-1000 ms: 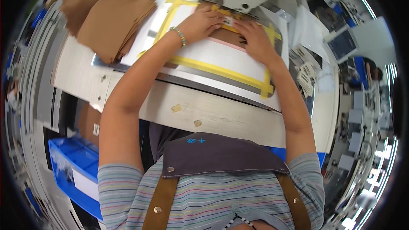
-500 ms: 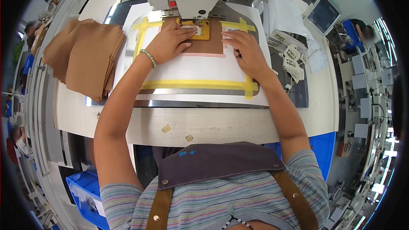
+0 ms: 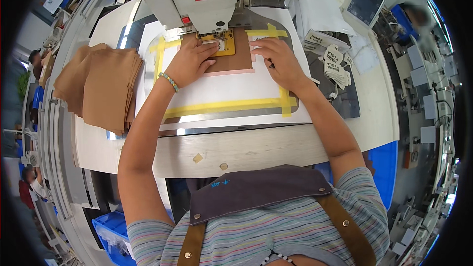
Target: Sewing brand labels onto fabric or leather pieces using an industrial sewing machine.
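Note:
A brown panel [image 3: 241, 63] lies on the white taped sheet [image 3: 221, 88] beneath the sewing machine head [image 3: 202, 0]. A yellow clamp frame [image 3: 229, 48] rests on the panel, with a small white label [image 3: 221, 45] inside its opening. My left hand [image 3: 186, 63], wearing a beaded bracelet, lies over the panel's left part, fingers stretched toward the label and frame. Beside the panel's right edge is my right hand [image 3: 280, 63], fingers extended and slightly bent, tips close to the edge. A small dark thing shows at its fingers; I cannot make out what it is.
A stack of brown panels [image 3: 106, 88] lies at the left. At the right are a bunch of white printed tags [image 3: 336, 69], a white box [image 3: 325, 42] and a screen [image 3: 364, 4]. Yellow tape [image 3: 226, 106] borders the sheet. Blue bins [image 3: 111, 226] stand below the table.
The whole view has shifted and tilted slightly. Both hands stay at about the same places by the brown panel, with only small finger movements.

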The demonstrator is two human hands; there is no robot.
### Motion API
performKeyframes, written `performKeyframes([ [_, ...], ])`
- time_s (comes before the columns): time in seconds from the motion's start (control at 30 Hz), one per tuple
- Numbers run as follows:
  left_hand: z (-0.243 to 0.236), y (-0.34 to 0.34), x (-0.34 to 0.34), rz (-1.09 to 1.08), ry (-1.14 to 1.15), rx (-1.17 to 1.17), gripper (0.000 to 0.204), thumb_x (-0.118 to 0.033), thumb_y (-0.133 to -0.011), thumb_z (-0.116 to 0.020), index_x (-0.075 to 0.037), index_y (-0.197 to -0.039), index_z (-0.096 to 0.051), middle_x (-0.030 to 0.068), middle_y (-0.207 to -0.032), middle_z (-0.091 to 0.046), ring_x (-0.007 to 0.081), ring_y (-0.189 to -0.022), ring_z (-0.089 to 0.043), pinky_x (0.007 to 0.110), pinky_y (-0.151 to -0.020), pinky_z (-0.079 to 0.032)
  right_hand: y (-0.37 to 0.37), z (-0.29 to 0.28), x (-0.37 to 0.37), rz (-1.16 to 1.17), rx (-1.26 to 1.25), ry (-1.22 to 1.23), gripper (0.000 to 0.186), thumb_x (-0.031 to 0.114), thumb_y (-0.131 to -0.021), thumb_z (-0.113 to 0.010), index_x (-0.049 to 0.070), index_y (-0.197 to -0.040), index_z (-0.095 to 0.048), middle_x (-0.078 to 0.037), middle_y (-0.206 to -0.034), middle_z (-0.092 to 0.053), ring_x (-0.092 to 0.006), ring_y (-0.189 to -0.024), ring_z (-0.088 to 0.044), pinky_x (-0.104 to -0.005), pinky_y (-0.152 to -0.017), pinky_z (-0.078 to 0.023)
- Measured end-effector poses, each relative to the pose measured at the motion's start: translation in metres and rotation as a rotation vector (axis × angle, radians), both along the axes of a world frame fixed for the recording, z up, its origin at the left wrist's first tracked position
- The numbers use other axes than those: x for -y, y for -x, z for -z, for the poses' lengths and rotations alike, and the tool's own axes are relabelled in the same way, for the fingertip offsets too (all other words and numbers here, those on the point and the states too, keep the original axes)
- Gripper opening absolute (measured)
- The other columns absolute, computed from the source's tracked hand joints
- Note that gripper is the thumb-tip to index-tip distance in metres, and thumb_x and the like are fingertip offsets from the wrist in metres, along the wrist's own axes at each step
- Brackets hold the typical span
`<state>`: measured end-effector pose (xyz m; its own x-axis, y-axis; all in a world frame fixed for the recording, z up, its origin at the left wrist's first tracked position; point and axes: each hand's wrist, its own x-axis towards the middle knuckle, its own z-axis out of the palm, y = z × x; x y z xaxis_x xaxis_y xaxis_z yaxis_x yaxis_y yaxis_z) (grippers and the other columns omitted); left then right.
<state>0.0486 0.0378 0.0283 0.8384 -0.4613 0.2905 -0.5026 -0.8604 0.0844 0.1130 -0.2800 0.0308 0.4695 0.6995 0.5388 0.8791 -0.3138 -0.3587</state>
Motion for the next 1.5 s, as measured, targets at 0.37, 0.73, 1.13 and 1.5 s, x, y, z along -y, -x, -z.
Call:
performKeyframes([
  [0.37,0.005,-0.010,0.000,-0.042,0.028,0.024,0.042,-0.017,-0.098,-0.067,-0.007,-0.138,-0.067,0.0045,-0.141,-0.067,0.0357,-0.120,-0.050,0.041,-0.111,-0.045,-0.001,0.004,-0.001,-0.001,-0.005,0.008,0.031,-0.006,-0.090,-0.056,0.005,-0.114,-0.071,-0.007,-0.136,-0.066,-0.0306,-0.131,-0.055,-0.0447,-0.112,-0.042],
  [0.73,0.025,-0.025,-0.045,-0.307,0.519,-0.103,0.031,-0.015,-0.100,-0.064,-0.005,-0.128,-0.073,0.0141,-0.135,-0.069,0.0361,-0.133,-0.053,0.041,-0.112,-0.044,-0.001,0.005,0.000,-0.026,0.007,-0.007,0.034,-0.008,-0.083,-0.063,0.004,-0.114,-0.071,-0.005,-0.135,-0.067,-0.0284,-0.129,-0.056,-0.0432,-0.110,-0.044],
  [1.13,0.054,-0.017,-0.087,-0.545,0.057,-0.035,0.060,-0.048,-0.100,-0.065,-0.011,-0.147,-0.060,0.0154,-0.162,-0.047,0.0397,-0.150,-0.039,0.055,-0.118,-0.035,-0.060,-0.037,0.019,0.017,0.066,0.038,0.036,0.007,-0.101,-0.054,0.010,-0.135,-0.064,-0.012,-0.117,-0.073,-0.0309,-0.114,-0.065,-0.0437,-0.100,-0.051],
  [1.5,0.057,-0.005,-0.015,-0.552,0.232,0.078,0.055,-0.048,-0.096,-0.071,-0.017,-0.141,-0.067,0.0175,-0.155,-0.053,0.0426,-0.146,-0.043,0.056,-0.113,-0.038,0.002,-0.094,0.004,0.118,-0.337,0.320,0.035,0.025,-0.108,-0.050,0.012,-0.136,-0.066,-0.011,-0.095,-0.073,-0.0296,-0.080,-0.071,-0.0413,-0.079,-0.055],
])
